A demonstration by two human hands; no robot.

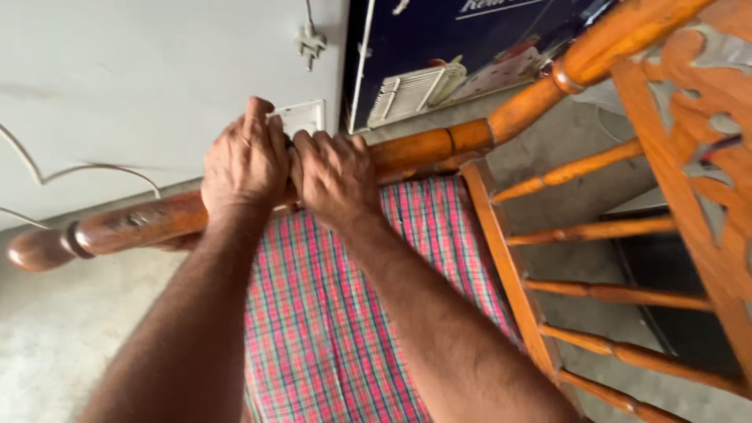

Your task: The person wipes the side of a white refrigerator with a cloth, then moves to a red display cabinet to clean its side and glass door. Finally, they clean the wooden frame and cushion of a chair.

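Observation:
A long turned wooden rail [439,145] of an orange-brown chair frame runs from lower left to upper right across the view. My left hand [244,160] and my right hand [335,176] sit side by side, both wrapped over the rail near its middle. What lies under the fingers is hidden. Below the rail, between my forearms, is a red, green and blue checked cloth [329,313].
The chair's side frame with several wooden spindles [595,231] and a carved panel [705,102] fills the right. A grey wall with a white socket plate [301,117], a hanging plug [311,41] and a loose wire [70,168] stands behind. A dark blue printed box [439,55] leans at the back.

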